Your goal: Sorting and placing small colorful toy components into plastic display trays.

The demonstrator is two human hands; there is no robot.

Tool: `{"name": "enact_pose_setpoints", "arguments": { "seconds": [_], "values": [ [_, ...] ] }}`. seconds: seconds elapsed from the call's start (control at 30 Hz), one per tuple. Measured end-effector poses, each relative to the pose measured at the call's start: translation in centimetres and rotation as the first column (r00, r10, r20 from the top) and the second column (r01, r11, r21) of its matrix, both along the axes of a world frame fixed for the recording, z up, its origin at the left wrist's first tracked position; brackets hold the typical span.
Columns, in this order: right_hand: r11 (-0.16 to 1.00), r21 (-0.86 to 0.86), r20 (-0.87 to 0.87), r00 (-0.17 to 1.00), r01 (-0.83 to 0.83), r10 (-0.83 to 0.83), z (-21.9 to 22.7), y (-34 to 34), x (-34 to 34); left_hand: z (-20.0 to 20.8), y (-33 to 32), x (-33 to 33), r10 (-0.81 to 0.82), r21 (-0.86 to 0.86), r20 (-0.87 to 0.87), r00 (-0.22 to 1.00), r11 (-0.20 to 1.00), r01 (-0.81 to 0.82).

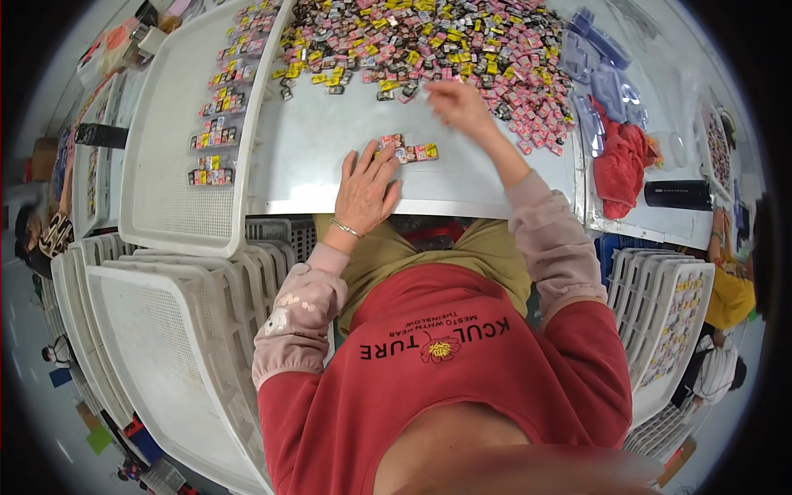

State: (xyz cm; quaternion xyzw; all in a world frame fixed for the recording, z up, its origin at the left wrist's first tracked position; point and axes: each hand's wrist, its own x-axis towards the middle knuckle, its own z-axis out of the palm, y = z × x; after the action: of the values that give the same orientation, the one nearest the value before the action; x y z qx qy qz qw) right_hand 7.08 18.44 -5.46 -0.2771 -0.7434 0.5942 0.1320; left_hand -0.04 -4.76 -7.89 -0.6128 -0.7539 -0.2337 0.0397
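Note:
My left hand [367, 183] lies palm down near the table's front edge, its fingers stretched out and their tips on a little cluster of small printed blocks [426, 152]. These blocks are pink, yellow and dark, set side by side. Further right and higher, my right hand [459, 109] hovers over the table just in front of a large heap of the same blocks [462, 49]. Its fingers are smeared by motion, so whether a block is between them does not show.
A white perforated tray [169, 124] at the left carries rows of grouped blocks [223, 101]. Clear plastic pieces [606, 70], a red cloth [620, 169] and a black cylinder [678, 195] lie right. Stacked trays [157, 322] stand on both sides; other people sit beyond.

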Motion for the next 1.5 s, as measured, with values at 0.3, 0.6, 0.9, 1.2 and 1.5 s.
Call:
{"name": "enact_pose_setpoints", "arguments": {
  "seconds": [0.3, 0.6, 0.9, 1.2, 1.5],
  "values": [
    [0.48, 0.877, -0.027, 0.997, -0.012, 0.074, -3.3, 5.0, 1.8, 0.2, 0.1, 0.3, 0.003, -0.016, -0.003, 1.0, 1.0, -0.003],
    [0.368, 0.93, 0.154, 0.925, -0.017, -0.346, -1.5, 10.8, -1.8, 0.2, 0.3, 0.5, 0.032, 0.039, 0.003, 0.999, 0.999, -0.032],
    [0.656, 0.754, 0.218, 0.951, -0.02, -0.221, -1.6, 14.5, -1.6, 0.1, 0.4, 0.4, 0.028, 0.094, 0.038, 0.999, 0.995, -0.031],
    [0.915, -0.402, -0.318, 0.941, -0.024, -0.115, 0.1, 11.8, 2.5, 0.2, 0.1, 0.5, 0.029, 0.1, 0.059, 0.998, 0.994, -0.034],
    [0.983, -0.049, 0.08, 0.98, -0.177, 0.181, 0.7, 9.0, 1.2, 0.1, 0.6, 0.1, 0.021, 0.104, 0.051, 0.998, 0.994, -0.026]
  ]
}}
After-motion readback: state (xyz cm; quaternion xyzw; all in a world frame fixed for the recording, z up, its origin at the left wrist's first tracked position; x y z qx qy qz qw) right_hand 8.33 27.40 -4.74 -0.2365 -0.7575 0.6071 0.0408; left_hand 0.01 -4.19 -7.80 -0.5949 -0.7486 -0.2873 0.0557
